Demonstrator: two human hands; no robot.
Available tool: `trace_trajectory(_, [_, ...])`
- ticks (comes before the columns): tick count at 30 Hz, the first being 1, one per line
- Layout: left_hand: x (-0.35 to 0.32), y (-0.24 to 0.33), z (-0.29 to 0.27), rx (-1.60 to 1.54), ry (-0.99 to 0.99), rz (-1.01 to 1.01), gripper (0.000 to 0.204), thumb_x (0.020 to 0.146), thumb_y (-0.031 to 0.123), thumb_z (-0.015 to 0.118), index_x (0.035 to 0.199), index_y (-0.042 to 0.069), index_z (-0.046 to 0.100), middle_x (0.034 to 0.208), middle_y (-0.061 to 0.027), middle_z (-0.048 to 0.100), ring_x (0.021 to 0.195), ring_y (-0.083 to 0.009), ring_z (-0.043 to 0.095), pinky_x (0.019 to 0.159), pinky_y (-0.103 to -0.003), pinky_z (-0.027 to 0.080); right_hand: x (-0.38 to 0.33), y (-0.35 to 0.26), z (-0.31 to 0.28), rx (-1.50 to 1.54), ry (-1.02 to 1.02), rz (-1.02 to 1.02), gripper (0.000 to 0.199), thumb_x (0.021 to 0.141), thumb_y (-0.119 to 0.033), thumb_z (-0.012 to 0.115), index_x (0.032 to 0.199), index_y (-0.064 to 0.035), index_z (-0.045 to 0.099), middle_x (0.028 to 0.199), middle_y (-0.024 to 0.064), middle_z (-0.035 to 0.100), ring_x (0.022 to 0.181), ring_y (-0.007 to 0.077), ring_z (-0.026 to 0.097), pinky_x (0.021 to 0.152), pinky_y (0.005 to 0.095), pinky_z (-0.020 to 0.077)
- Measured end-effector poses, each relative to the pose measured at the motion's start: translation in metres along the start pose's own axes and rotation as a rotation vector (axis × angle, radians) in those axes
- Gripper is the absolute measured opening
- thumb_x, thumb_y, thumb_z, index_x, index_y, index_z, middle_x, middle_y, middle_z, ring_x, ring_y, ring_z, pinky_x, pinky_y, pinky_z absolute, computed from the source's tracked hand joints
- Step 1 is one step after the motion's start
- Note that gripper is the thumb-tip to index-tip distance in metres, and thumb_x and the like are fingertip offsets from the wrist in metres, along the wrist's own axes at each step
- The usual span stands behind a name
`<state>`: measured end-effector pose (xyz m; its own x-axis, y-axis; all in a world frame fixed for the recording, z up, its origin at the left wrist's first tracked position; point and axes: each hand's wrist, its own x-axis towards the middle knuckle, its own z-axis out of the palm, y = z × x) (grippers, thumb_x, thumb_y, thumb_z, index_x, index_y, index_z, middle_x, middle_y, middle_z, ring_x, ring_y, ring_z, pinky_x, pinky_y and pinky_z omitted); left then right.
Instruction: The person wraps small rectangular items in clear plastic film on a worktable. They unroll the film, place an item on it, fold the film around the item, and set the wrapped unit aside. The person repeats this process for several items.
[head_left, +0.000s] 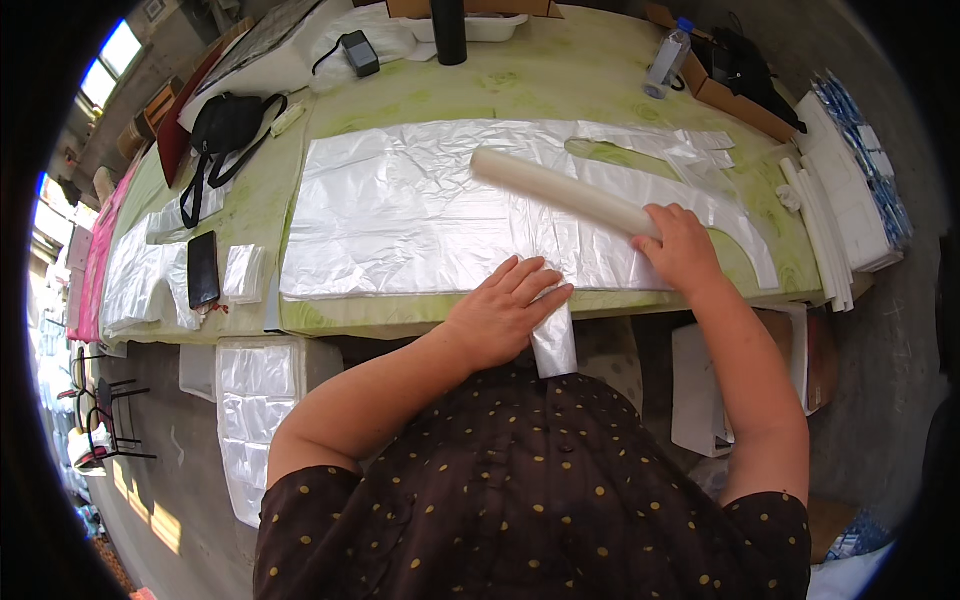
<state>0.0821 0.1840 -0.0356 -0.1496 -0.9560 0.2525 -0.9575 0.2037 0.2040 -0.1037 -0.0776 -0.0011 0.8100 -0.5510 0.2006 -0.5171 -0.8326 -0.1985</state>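
A thin, shiny plastic sheet (400,200), cut like an apron with long straps at its right end, lies flat across the green-patterned table. My left hand (507,308) rests at the table's front edge with its fingers stretched out on the plastic. Beneath that hand a narrow folded plastic strip (556,343) hangs over the edge toward my body. My right hand (682,246) is closed around the near right end of a long pale tube (560,190). The tube slants across the sheet, its far end pointing up and left; whether it touches the plastic I cannot tell.
To the left are a black phone (203,271), a folded plastic packet (244,273) and a black bag (228,125). A dark cylinder (448,35) and a water bottle (668,60) stand at the back. White rods (815,235) lie at the right edge.
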Motion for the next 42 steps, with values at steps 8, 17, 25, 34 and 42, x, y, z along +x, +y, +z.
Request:
trace_trajectory(8, [-0.005,-0.006,-0.008,-0.151,0.003,-0.016,0.048,0.094,0.024,0.059,0.142,0.021,0.059,0.155,-0.0127,0.043,0.147,-0.0382,0.033,0.122,-0.051,0.027,-0.02,-0.021,0.01,0.057,0.282,-0.372,0.056,0.078,-0.025,0.078,0.13,-0.0121,0.063,0.127,0.0117,0.06,0.122,0.0342,0.052,0.108,0.049,0.0388])
trace_trajectory(17, [-0.007,-0.013,-0.015,-0.547,0.229,-0.203,0.057,0.094,0.037,0.068,0.14,0.005,0.054,0.13,-0.0217,0.058,0.126,-0.0393,0.053,0.106,-0.046,0.043,-0.027,-0.092,0.04,0.647,-0.097,-0.27,0.027,0.079,-0.015,0.073,0.105,-0.0095,0.067,0.095,0.011,0.066,0.086,0.0312,0.06,0.083,0.0388,0.0505])
trace_trajectory(25, [0.0,-0.011,-0.003,-0.83,0.256,-0.551,0.081,0.091,0.036,0.075,0.155,0.006,0.034,0.12,-0.0218,0.066,0.111,-0.0378,0.063,0.095,-0.045,0.05,-0.029,-0.106,0.04,0.599,-0.032,-0.361,0.031,0.077,-0.02,0.075,0.105,-0.0105,0.069,0.107,0.0084,0.068,0.099,0.0324,0.058,0.092,0.0429,0.0462])
trace_trajectory(34, [-0.024,-0.018,-0.003,-0.366,0.266,-0.224,0.094,0.082,0.012,0.079,0.159,0.004,0.026,0.098,-0.0045,0.069,0.099,-0.0268,0.065,0.096,-0.039,0.047,-0.04,-0.099,0.038,0.853,-0.11,-0.334,0.027,0.078,-0.018,0.075,0.103,-0.009,0.072,0.095,0.0078,0.069,0.091,0.0318,0.061,0.084,0.0412,0.0475])
trace_trajectory(42, [-0.022,-0.013,0.003,-0.628,0.375,-0.431,0.085,0.084,0.008,0.074,0.157,0.004,0.032,0.09,-0.0042,0.068,0.089,-0.0243,0.065,0.094,-0.038,0.048,-0.012,-0.119,0.031,0.664,-0.244,0.13,0.033,0.093,-0.033,0.067,0.104,-0.0026,0.061,0.081,0.02,0.068,0.078,0.0386,0.066,0.069,0.0441,0.0503])
